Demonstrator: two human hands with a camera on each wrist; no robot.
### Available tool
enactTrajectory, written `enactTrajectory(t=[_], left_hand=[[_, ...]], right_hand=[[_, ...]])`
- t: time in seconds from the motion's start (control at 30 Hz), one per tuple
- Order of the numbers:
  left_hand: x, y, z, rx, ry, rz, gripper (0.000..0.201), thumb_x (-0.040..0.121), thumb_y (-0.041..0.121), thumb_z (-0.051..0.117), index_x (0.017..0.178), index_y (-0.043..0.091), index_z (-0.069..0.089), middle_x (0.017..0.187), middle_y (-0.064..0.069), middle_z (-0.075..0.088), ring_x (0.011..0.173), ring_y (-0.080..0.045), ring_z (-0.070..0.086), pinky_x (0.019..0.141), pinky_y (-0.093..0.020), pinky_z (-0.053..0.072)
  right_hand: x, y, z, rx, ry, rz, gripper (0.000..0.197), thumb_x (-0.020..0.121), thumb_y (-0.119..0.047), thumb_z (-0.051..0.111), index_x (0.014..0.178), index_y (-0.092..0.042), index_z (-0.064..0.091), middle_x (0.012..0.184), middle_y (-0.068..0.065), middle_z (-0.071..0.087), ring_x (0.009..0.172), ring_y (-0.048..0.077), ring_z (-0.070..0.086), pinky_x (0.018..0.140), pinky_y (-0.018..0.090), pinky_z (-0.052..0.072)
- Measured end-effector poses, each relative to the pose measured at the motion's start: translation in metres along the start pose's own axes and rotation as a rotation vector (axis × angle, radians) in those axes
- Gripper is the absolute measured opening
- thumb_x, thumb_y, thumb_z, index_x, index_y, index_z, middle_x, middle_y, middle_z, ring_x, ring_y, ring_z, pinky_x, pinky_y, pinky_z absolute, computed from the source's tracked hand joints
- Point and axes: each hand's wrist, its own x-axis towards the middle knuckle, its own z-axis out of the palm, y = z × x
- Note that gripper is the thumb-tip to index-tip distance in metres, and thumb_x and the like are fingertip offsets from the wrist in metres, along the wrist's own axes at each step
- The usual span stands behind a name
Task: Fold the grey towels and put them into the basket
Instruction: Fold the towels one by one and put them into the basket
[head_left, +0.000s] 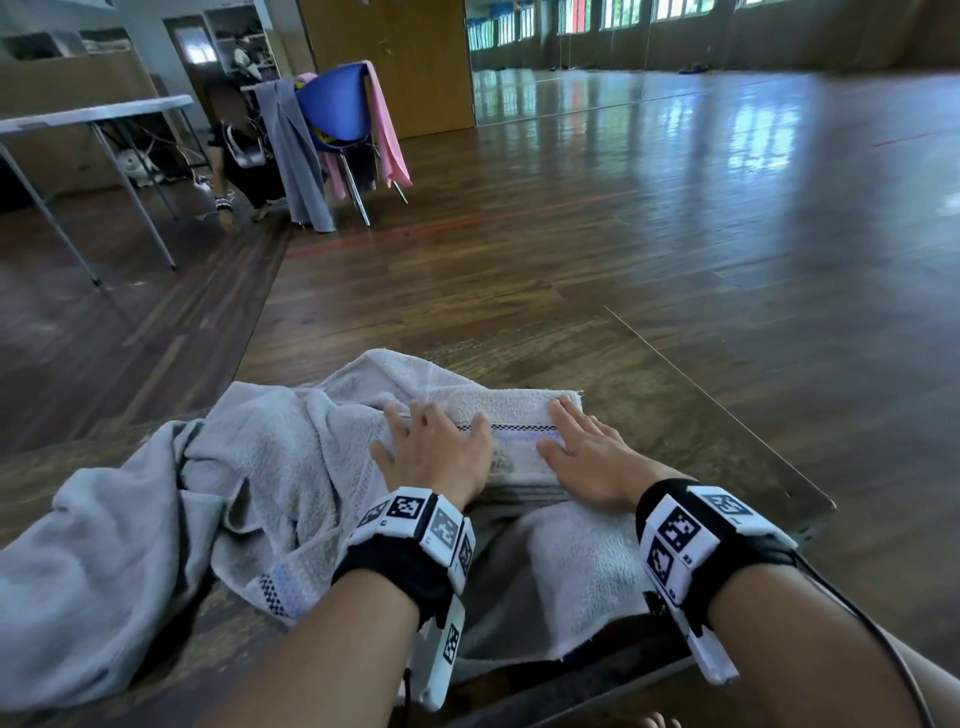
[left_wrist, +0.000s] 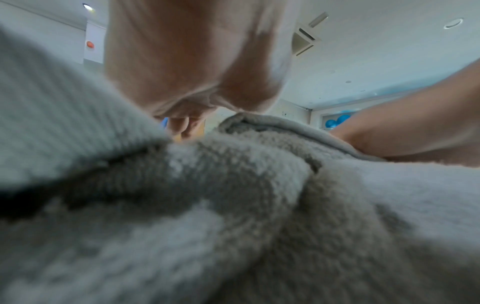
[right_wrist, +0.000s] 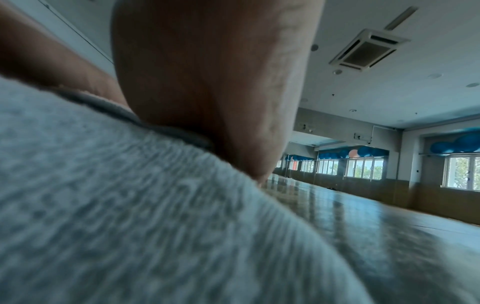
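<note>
A grey towel (head_left: 514, 415) lies partly folded on the low wooden table (head_left: 675, 415) in front of me, its checkered stripe across the top fold. My left hand (head_left: 436, 447) presses flat on the fold's left part and my right hand (head_left: 582, 447) presses flat on its right part, fingers straight. A second grey towel (head_left: 156, 509) lies crumpled to the left. In the left wrist view my left hand (left_wrist: 192, 82) rests on towel pile (left_wrist: 233, 205). In the right wrist view my right hand (right_wrist: 207, 92) lies on the towel (right_wrist: 130, 205). No basket is in view.
A blue chair (head_left: 337, 114) draped with a grey cloth (head_left: 296, 156) and a pink cloth (head_left: 387, 130) stands at the back left. A person (head_left: 244, 166) crouches beside a white folding table (head_left: 93, 119). The table's right edge (head_left: 727, 410) borders polished wooden floor.
</note>
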Motion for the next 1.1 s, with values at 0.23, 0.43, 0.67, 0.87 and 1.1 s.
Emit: enactTrajectory(t=[0.23,0.43,0.67,0.87,1.1], left_hand=[[-0.003,0.005,-0.01,-0.002,0.078,-0.005,0.039,0.085,0.051,0.049,0.077,0.017,0.064,0.099,-0.002,0.068,0.12,-0.027,0.051,0.11,-0.062,0.014],[-0.015,0.018,-0.03,-0.651,0.073,0.126,0.019,0.082,0.032,0.065,0.087,0.014,0.059,0.084,0.0,0.066,0.082,-0.02,0.063,0.069,-0.031,0.046],[-0.033,0.01,-0.072,-1.331,-0.217,-0.005,0.027,0.08,0.019,0.069,0.099,0.002,0.061,0.099,-0.023,0.072,0.089,-0.039,0.071,0.08,-0.053,0.058],[-0.029,-0.031,-0.094,-1.291,-0.366,-0.077,0.05,0.081,0.022,0.071,0.122,-0.004,0.057,0.12,-0.03,0.063,0.098,-0.035,0.064,0.087,-0.048,0.052],[-0.04,-0.072,-0.066,-0.194,-0.113,0.101,0.048,0.08,0.04,0.077,0.11,0.014,0.051,0.101,-0.002,0.058,0.097,-0.023,0.06,0.085,-0.038,0.052]], right_hand=[[0.004,0.007,-0.003,-0.005,0.137,-0.062,0.064,0.102,-0.044,0.044,0.157,-0.016,0.026,0.169,0.002,0.013,0.152,0.032,0.023,0.119,0.041,0.023],[0.006,0.002,-0.008,0.147,0.344,0.034,0.06,0.095,-0.056,0.048,0.13,-0.007,0.05,0.141,0.017,0.049,0.126,0.034,0.049,0.098,0.043,0.041],[-0.003,-0.03,-0.026,0.678,0.353,0.019,0.09,0.074,-0.09,0.044,0.127,-0.017,0.051,0.118,-0.001,0.06,0.103,0.021,0.061,0.084,0.039,0.048],[-0.01,-0.052,-0.031,0.874,0.37,-0.121,0.064,0.068,-0.055,0.082,0.112,-0.014,0.059,0.1,0.004,0.072,0.066,0.006,0.073,0.049,0.019,0.052],[-0.038,-0.034,0.001,0.076,0.207,0.038,0.045,0.087,-0.036,0.069,0.114,-0.013,0.041,0.109,0.009,0.057,0.088,0.022,0.056,0.055,0.024,0.035]])
